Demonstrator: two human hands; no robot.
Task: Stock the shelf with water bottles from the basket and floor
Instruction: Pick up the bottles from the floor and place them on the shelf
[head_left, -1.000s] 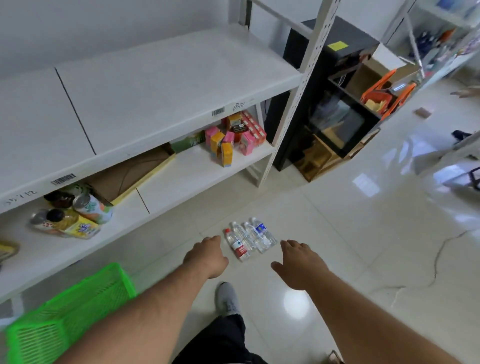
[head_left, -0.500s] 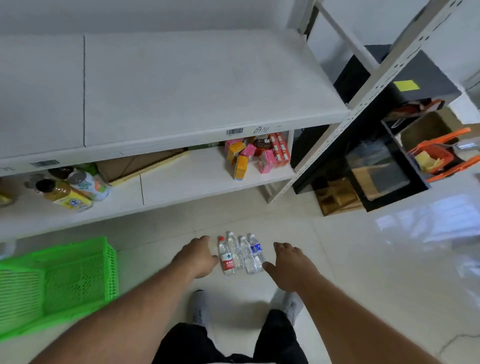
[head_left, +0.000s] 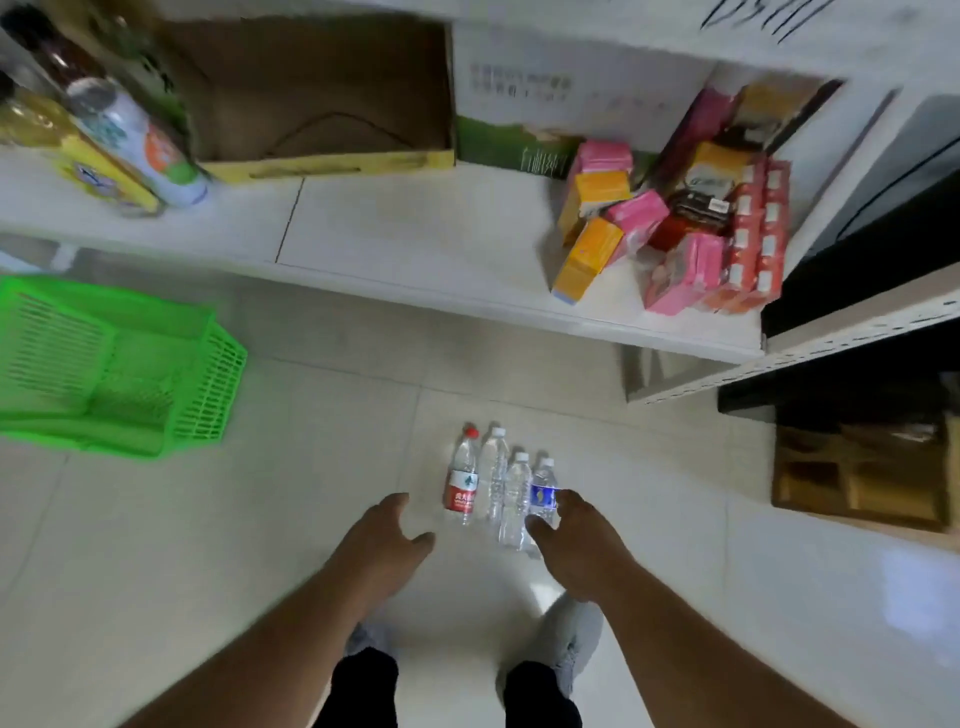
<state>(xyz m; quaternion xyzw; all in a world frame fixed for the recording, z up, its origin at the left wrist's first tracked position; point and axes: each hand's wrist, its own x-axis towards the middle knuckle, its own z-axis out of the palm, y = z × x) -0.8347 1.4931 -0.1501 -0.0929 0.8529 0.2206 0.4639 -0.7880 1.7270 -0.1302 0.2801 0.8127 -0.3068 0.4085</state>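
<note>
Several small water bottles stand in a row on the tiled floor: a red-labelled, red-capped bottle at the left, two clear ones in the middle, and a blue-labelled bottle at the right. My left hand hovers just left of the row, fingers apart, holding nothing. My right hand reaches the right end, fingers spread beside the blue-labelled bottle; contact is unclear. The green plastic basket sits on the floor to the left and looks empty. The white lower shelf runs across above.
On the shelf lie a flat cardboard tray, drink bottles at the left, and a pile of pink, orange and red cartons at the right. A shelf upright and a dark cabinet stand right. My shoes are below.
The view has dropped much closer to the floor and shelf. Both hands have moved forward to the bottle row, the right one now reaching the blue-labelled bottle.
</note>
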